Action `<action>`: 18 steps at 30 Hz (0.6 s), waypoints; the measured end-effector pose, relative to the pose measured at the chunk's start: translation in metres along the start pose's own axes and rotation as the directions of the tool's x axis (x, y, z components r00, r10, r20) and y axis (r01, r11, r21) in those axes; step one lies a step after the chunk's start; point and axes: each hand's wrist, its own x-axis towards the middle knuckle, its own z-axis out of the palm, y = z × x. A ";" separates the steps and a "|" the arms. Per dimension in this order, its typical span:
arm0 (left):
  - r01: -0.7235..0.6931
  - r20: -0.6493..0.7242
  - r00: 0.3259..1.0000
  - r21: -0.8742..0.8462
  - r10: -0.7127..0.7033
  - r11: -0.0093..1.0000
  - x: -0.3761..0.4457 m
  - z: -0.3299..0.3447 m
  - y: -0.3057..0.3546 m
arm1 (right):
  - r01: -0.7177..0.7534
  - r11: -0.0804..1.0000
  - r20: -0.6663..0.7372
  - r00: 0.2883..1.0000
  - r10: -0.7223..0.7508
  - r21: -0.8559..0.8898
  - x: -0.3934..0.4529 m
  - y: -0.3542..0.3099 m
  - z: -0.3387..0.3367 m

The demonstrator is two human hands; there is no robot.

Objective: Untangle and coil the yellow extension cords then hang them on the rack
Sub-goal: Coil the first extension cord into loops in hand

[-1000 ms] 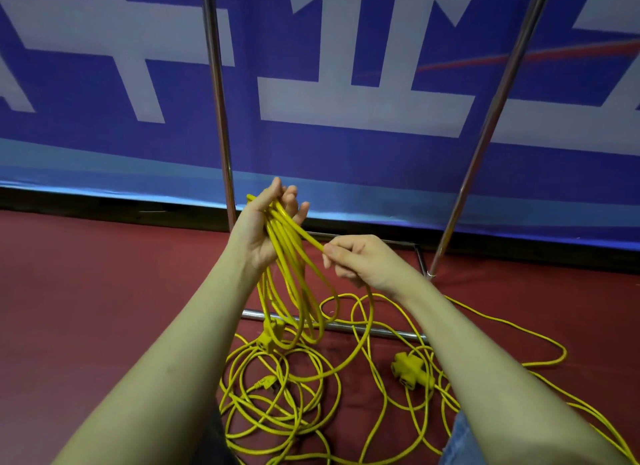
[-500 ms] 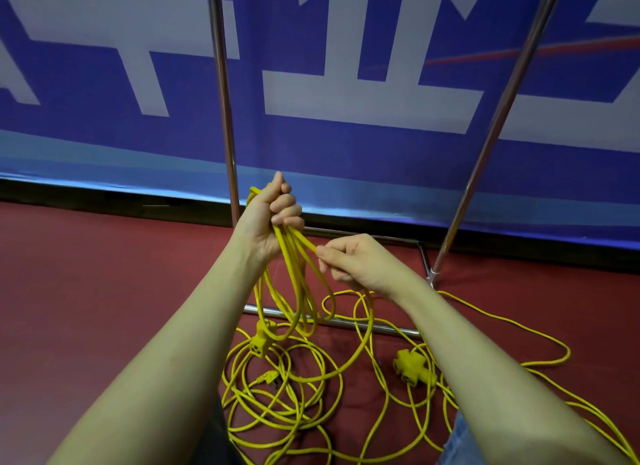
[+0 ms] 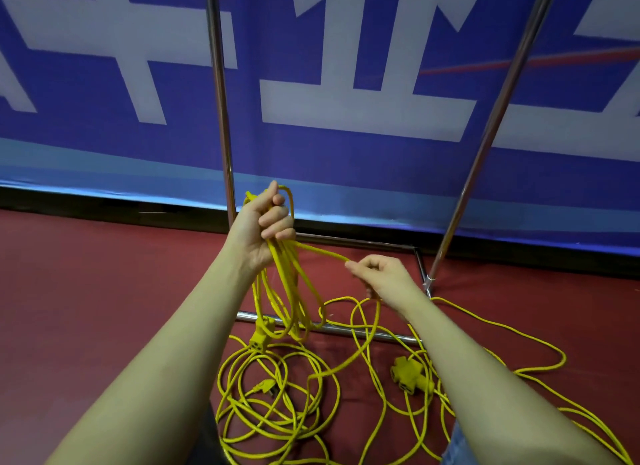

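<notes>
The yellow extension cords [image 3: 277, 388] are thin and glossy, and lie mostly in loose tangled loops on the red floor [image 3: 86, 291] before the rack [image 3: 221, 118]. The left hand [image 3: 261, 227] grips a hanging bundle of loops, fingers curled round the strands. One strand runs taut from it to the right hand [image 3: 381, 274], pinched between thumb and forefinger.

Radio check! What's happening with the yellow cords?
Left hand grips coil. Right hand pinches strand. Tangle on floor, nothing on rack.
</notes>
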 end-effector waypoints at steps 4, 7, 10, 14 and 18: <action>-0.039 0.004 0.999 0.039 0.039 0.998 -0.003 -0.003 0.005 | -0.080 0.989 -0.010 0.997 0.082 0.128 0.001 0.001 -0.003; 0.024 0.148 0.988 0.190 -0.053 0.981 -0.008 -0.005 0.005 | -0.108 0.915 -0.054 0.989 0.140 0.389 0.007 -0.011 -0.001; 0.042 0.141 0.984 0.417 -0.111 0.908 -0.011 -0.002 -0.006 | -0.143 0.720 -0.056 0.968 0.245 0.679 0.015 -0.030 -0.003; 0.027 0.075 0.993 0.617 -0.093 0.786 -0.010 -0.001 -0.022 | -0.187 0.392 0.064 0.950 0.306 0.901 0.014 -0.052 -0.009; 0.136 -0.008 0.982 0.722 -0.189 0.678 -0.010 -0.008 -0.034 | -0.136 0.233 0.086 0.973 0.216 0.963 0.010 -0.073 -0.007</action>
